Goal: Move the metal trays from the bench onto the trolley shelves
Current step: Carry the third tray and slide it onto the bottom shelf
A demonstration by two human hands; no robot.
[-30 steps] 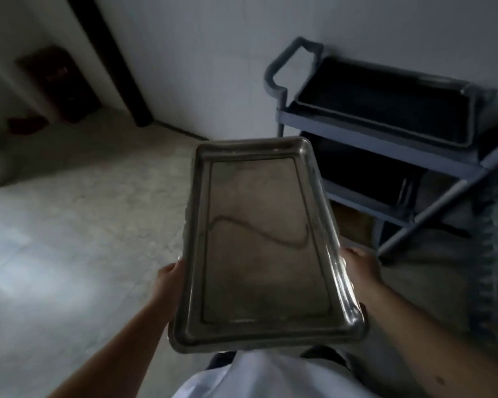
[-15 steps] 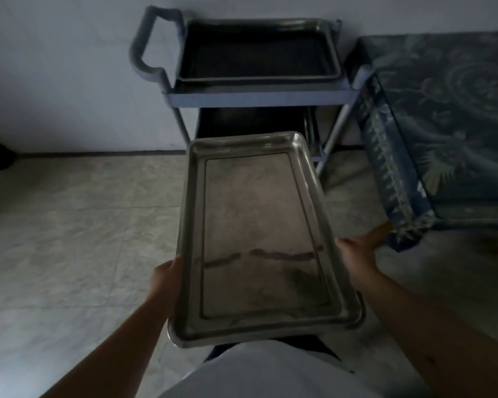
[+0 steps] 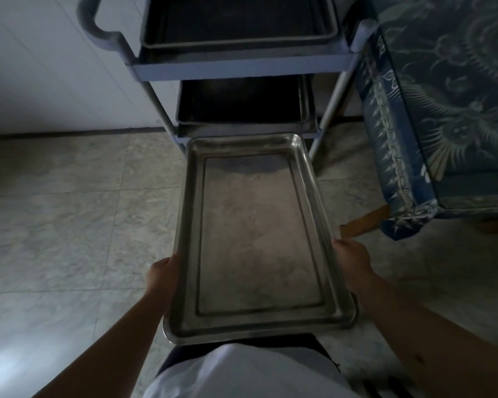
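The trolley (image 3: pixel 242 67) stands right in front of me against the wall, a dark tray already on its top shelf (image 3: pixel 239 21) and another on the middle shelf (image 3: pixel 242 101). The bench (image 3: pixel 449 110) under its patterned cloth sits just beside it on my right. I carry the metal tray (image 3: pixel 256 234) level over the floor, its far end near the middle shelf's front edge. My left hand (image 3: pixel 163 278) and right hand (image 3: pixel 351 261) are each clamped on a long rim. I should keep it flat, aim the short end between the posts (they look a snug fit), and slide rather than drop.
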